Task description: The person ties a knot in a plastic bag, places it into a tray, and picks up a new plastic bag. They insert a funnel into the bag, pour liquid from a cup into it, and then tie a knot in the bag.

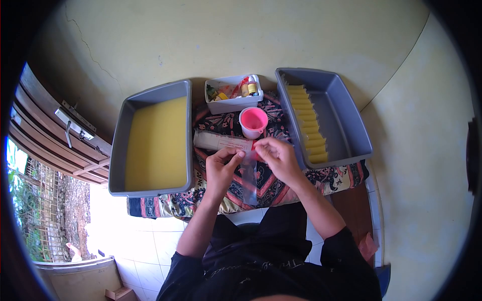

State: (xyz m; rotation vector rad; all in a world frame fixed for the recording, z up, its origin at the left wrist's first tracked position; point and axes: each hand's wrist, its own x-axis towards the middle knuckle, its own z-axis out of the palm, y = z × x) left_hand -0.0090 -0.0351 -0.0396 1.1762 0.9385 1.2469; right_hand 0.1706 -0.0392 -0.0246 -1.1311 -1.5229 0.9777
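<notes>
A long clear plastic strip (pixel 248 180) hangs down between my hands over the patterned cloth. My left hand (pixel 223 168) pinches its upper left edge, and my right hand (pixel 276 155) pinches near its upper right corner. Just behind my fingers lies a whitish packet (pixel 218 141) with red print and a red end by my right hand. Beyond it stands a white cup (pixel 249 131) with a pink inside. On the left is a grey tub of yellow liquid (pixel 158 145); on the right, a grey tub (pixel 346 115) holds a row of filled yellow packets (pixel 307 125).
A white basket (pixel 233 105) with small bottles and packets stands at the back by the wall. The patterned cloth (pixel 331 178) covers the table. An open door (pixel 60 130) is at the left.
</notes>
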